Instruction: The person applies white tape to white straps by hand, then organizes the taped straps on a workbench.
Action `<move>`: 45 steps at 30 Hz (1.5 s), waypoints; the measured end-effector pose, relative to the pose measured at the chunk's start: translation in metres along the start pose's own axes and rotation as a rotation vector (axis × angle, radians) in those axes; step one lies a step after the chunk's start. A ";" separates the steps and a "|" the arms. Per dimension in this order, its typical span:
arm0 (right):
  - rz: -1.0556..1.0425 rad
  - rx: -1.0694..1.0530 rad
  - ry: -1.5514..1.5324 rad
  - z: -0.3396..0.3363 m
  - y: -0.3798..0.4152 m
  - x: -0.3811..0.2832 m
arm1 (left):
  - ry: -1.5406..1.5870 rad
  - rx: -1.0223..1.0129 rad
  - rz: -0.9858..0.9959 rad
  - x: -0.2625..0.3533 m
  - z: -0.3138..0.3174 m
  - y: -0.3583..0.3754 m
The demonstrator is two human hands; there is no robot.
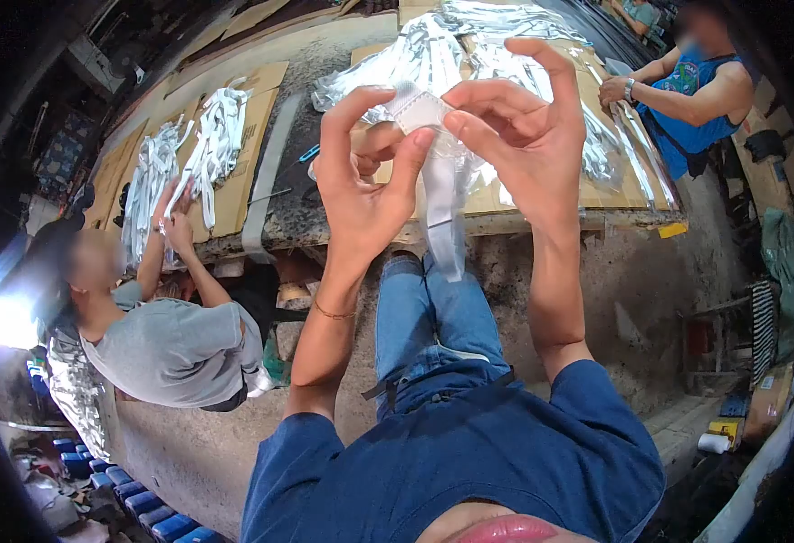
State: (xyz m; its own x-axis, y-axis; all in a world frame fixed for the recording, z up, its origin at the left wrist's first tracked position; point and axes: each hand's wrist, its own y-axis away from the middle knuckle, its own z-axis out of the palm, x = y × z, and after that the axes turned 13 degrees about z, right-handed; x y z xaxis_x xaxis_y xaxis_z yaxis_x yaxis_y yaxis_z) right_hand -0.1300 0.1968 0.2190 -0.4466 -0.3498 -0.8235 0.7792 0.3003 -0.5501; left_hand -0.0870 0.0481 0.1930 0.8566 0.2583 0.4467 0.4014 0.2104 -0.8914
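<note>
Both hands are raised in front of me, over the near edge of the work table. Between them they pinch the folded upper end of a silvery-white strip (440, 195); a dotted line, like stitching, crosses that end. My left hand (361, 167) grips its left side between thumb and index finger. On the other side, my right hand (528, 136) pinches it with thumb and index finger, the other fingers curled or raised. The strip's long tail hangs down over my legs. Behind my hands, a large pile of similar shiny strips (420, 54) covers the table.
Cardboard sheets (266, 100) cover parts of the table, with bundles of strips (220, 136) on the left. A blue-handled tool (309, 154) lies left of my hands. One person in grey (171, 348) handles strips at left; another in blue (691, 104) works at right.
</note>
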 end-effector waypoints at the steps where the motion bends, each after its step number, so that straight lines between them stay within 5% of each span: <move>1: 0.008 -0.003 -0.034 0.000 0.000 -0.002 | -0.002 -0.023 0.020 -0.001 -0.002 0.000; 9: 0.109 -0.106 0.437 -0.020 -0.007 0.005 | -0.038 -0.162 -0.113 0.004 -0.009 -0.018; 13: 0.176 0.111 0.255 -0.011 -0.005 0.020 | 0.009 -0.013 -0.173 -0.014 -0.013 -0.015; 15: 0.221 0.157 0.209 -0.011 -0.004 0.032 | -0.170 -0.178 -0.283 -0.015 -0.014 -0.012; 23: 0.306 0.055 0.053 -0.021 -0.021 0.053 | -0.050 -0.151 -0.502 -0.035 -0.004 -0.018; 27: 0.312 -0.049 0.255 -0.034 -0.035 0.064 | -0.095 -0.163 -0.479 -0.045 0.007 -0.015; 34: 0.263 -0.051 0.164 -0.042 -0.045 0.087 | -0.207 -0.079 -0.350 -0.061 0.015 -0.008; 36: 0.301 -0.099 0.151 -0.044 -0.049 0.082 | -0.053 -0.188 -0.530 -0.067 0.004 -0.010; 37: 0.300 -0.100 0.154 -0.045 -0.052 0.079 | -0.050 -0.186 -0.528 -0.075 0.000 -0.011; 39: 0.392 -0.187 0.004 -0.045 -0.058 0.074 | 0.445 -0.175 -0.424 -0.104 -0.008 -0.012; 40: 0.388 -0.188 0.003 -0.046 -0.061 0.076 | 0.307 -0.335 -0.423 -0.112 -0.012 -0.015; 42: 0.414 -0.355 -0.211 -0.049 -0.071 0.085 | 0.403 -0.361 -0.342 -0.114 -0.005 -0.025; 45: 0.428 -0.339 -0.317 -0.043 -0.078 0.101 | 0.402 -0.441 -0.241 -0.126 -0.007 -0.045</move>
State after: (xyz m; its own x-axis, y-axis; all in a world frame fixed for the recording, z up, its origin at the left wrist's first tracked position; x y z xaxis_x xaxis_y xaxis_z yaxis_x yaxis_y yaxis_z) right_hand -0.2542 0.1764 0.1730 0.0664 -0.3672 -0.9278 0.6544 0.7179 -0.2373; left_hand -0.2108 -0.0009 0.1764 0.7458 -0.1399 0.6514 0.6202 -0.2111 -0.7555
